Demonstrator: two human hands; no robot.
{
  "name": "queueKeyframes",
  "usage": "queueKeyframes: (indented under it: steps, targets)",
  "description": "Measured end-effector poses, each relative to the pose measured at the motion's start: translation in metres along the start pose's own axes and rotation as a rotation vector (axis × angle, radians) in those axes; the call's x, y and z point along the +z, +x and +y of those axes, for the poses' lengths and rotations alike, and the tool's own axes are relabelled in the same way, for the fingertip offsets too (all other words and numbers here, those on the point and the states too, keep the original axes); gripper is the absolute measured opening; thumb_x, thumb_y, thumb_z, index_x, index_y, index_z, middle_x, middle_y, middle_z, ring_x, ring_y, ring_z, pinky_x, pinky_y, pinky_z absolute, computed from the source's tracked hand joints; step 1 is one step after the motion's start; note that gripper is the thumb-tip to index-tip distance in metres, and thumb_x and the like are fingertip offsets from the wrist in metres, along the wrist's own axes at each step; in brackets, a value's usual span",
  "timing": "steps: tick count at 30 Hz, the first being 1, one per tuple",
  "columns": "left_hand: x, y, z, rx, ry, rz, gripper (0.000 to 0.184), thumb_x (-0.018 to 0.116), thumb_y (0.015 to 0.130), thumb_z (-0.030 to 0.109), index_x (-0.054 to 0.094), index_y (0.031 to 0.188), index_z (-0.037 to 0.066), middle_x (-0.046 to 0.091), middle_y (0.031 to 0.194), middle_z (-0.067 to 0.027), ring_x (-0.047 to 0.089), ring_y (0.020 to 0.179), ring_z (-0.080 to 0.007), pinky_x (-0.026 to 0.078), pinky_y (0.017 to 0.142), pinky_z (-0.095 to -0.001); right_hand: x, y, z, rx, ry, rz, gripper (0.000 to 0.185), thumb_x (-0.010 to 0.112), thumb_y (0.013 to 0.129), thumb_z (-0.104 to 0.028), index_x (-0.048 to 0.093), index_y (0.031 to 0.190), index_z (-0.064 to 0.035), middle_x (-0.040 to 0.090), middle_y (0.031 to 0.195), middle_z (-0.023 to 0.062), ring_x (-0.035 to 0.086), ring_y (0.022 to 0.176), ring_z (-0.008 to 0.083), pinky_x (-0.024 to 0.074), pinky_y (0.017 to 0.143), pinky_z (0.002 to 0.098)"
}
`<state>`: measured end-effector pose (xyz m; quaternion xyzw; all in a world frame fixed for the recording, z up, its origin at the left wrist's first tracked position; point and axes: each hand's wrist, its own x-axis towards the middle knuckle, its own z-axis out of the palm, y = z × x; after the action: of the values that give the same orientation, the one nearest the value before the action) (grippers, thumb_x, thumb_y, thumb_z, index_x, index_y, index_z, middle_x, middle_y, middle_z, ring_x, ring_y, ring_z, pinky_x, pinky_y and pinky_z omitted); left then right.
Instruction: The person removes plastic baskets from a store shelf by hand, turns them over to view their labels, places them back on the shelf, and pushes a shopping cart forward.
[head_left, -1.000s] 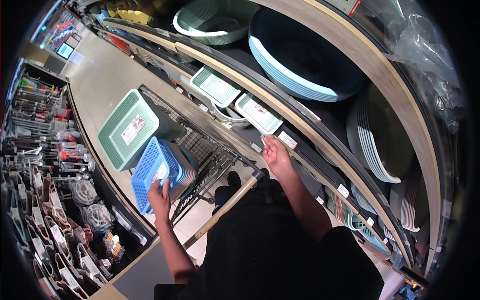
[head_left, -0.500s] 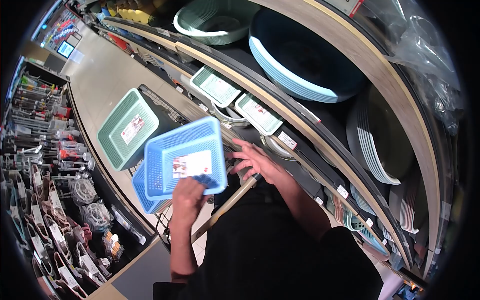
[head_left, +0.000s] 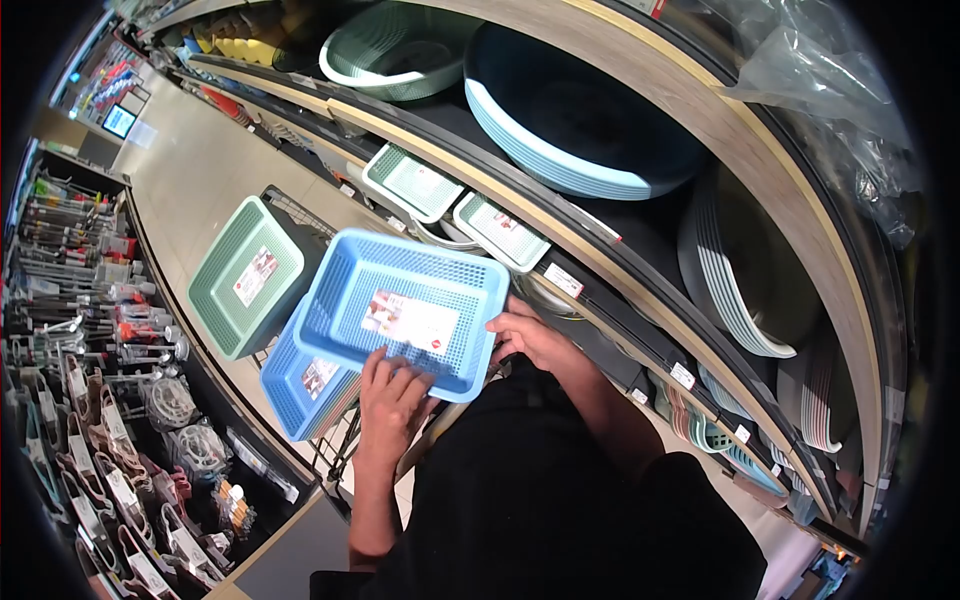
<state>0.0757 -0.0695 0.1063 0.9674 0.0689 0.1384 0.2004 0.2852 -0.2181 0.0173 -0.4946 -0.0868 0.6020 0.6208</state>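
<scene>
A light blue plastic basket (head_left: 335, 300) with a perforated wall and a paper label inside is held up in front of me. My left hand (head_left: 392, 405) grips its near edge, fingers over the rim and thumb underneath. At the basket's right end my right hand (head_left: 530, 335) is closed on the rim. Below and to the left, a stack of blue baskets (head_left: 290, 395) rests in the shopping cart (head_left: 345, 445), partly hidden by the held one. Beside that stack stands a green basket stack (head_left: 215, 300), also with a label inside.
Shelves on the right hold large blue basins (head_left: 570, 170), a green tub (head_left: 390, 75), grey basins (head_left: 720, 280) and small green baskets (head_left: 415, 180). Hooks of packaged goods (head_left: 90, 290) line the left. The aisle floor (head_left: 190, 150) runs ahead between them.
The held basket has turned and shifted right, uncovering more of the blue stack. My right hand, open beside it before, has taken hold of its right rim.
</scene>
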Motion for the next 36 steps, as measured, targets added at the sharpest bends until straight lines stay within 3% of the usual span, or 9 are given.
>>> queueKeyframes:
  steps: [2, 6, 11, 14, 19, 22, 28, 32, 36]
  targets:
    - [0.004, -0.001, -0.002, -0.059, 0.058, 0.087, 0.045, 0.084, 0.072, 0.008, 0.069, 0.114, 0.006, 0.064, 0.121, -0.0108, 0.056, 0.122, -0.0315, 0.037, 0.111, -0.0550, -0.009, 0.000, 0.004, -0.015, 0.067, 0.024, 0.054, 0.059, 0.086, -0.018, 0.046, 0.136, -0.0009, 0.063, 0.118, 0.0165, 0.067, 0.095, 0.0269, 0.0579, 0.083, 0.0436]
    - [0.004, -0.007, -0.020, -0.241, 0.058, 0.311, 0.049, 0.085, 0.075, 0.012, 0.067, 0.120, 0.005, 0.063, 0.123, -0.0128, 0.056, 0.121, -0.0352, 0.039, 0.109, -0.0515, -0.036, -0.002, 0.010, -0.027, 0.252, 0.073, 0.050, 0.057, 0.086, -0.021, 0.051, 0.130, 0.0032, 0.064, 0.117, 0.0181, 0.066, 0.105, 0.0297, 0.0569, 0.088, 0.0449]
    - [0.013, -0.044, -0.075, -0.385, 0.151, 0.293, 0.052, 0.083, 0.078, 0.011, 0.064, 0.126, 0.003, 0.060, 0.127, -0.0175, 0.055, 0.120, -0.0371, 0.042, 0.105, -0.0485, -0.055, -0.002, 0.012, -0.050, 0.313, 0.175, 0.053, 0.056, 0.088, -0.025, 0.049, 0.132, 0.0047, 0.063, 0.121, 0.0192, 0.064, 0.110, 0.0334, 0.0514, 0.099, 0.0467]
    - [0.023, -0.067, -0.102, -0.614, 0.223, 0.270, 0.061, 0.080, 0.084, 0.020, 0.057, 0.137, 0.004, 0.063, 0.122, -0.0210, 0.055, 0.119, -0.0407, 0.041, 0.105, -0.0469, -0.057, 0.005, 0.015, -0.104, 0.401, 0.326, 0.052, 0.056, 0.091, -0.023, 0.044, 0.132, 0.0067, 0.056, 0.127, 0.0229, 0.058, 0.120, 0.0376, 0.0482, 0.107, 0.0486]
    - [0.057, -0.097, -0.125, -0.773, 0.153, 0.142, 0.061, 0.075, 0.089, 0.036, 0.056, 0.138, 0.003, 0.060, 0.129, -0.0203, 0.053, 0.123, -0.0406, 0.041, 0.104, -0.0498, -0.061, 0.031, 0.032, -0.215, 0.630, 0.462, 0.046, 0.059, 0.089, -0.014, 0.043, 0.128, 0.0066, 0.050, 0.127, 0.0222, 0.056, 0.122, 0.0395, 0.0467, 0.111, 0.0479]
    - [0.065, -0.098, -0.125, -0.736, 0.361, 0.081, 0.055, 0.069, 0.092, 0.044, 0.063, 0.130, 0.005, 0.066, 0.122, -0.0149, 0.057, 0.119, -0.0357, 0.042, 0.101, -0.0485, -0.062, 0.050, 0.031, -0.262, 0.746, 0.496, 0.043, 0.060, 0.090, -0.009, 0.043, 0.127, 0.0065, 0.049, 0.126, 0.0216, 0.056, 0.123, 0.0395, 0.0471, 0.111, 0.0467]
    - [0.059, -0.092, -0.122, -0.797, 0.241, 0.065, 0.046, 0.070, 0.092, 0.042, 0.070, 0.119, 0.005, 0.072, 0.110, -0.0145, 0.064, 0.104, -0.0349, 0.044, 0.093, -0.0480, -0.056, 0.084, 0.019, -0.267, 0.953, 0.530, 0.036, 0.060, 0.092, -0.001, 0.048, 0.125, 0.0071, 0.052, 0.125, 0.0205, 0.057, 0.123, 0.0362, 0.0486, 0.111, 0.0445]
    - [0.060, -0.094, -0.124, -0.810, 0.222, 0.071, 0.046, 0.069, 0.092, 0.042, 0.069, 0.119, 0.005, 0.071, 0.110, -0.0145, 0.064, 0.104, -0.0350, 0.045, 0.093, -0.0479, -0.065, 0.111, 0.021, -0.268, 1.118, 0.600, 0.030, 0.060, 0.093, 0.003, 0.051, 0.121, 0.0054, 0.053, 0.127, 0.0191, 0.058, 0.122, 0.0329, 0.0545, 0.107, 0.0416]
    - [0.058, -0.091, -0.121, -0.755, 0.282, 0.093, 0.044, 0.070, 0.092, 0.040, 0.071, 0.114, 0.002, 0.072, 0.107, -0.0179, 0.067, 0.099, -0.0373, 0.050, 0.087, -0.0476, -0.061, 0.121, 0.016, -0.285, 1.149, 0.675, 0.029, 0.060, 0.095, 0.002, 0.049, 0.121, 0.0103, 0.051, 0.131, 0.0233, 0.058, 0.123, 0.0362, 0.0576, 0.103, 0.0393]
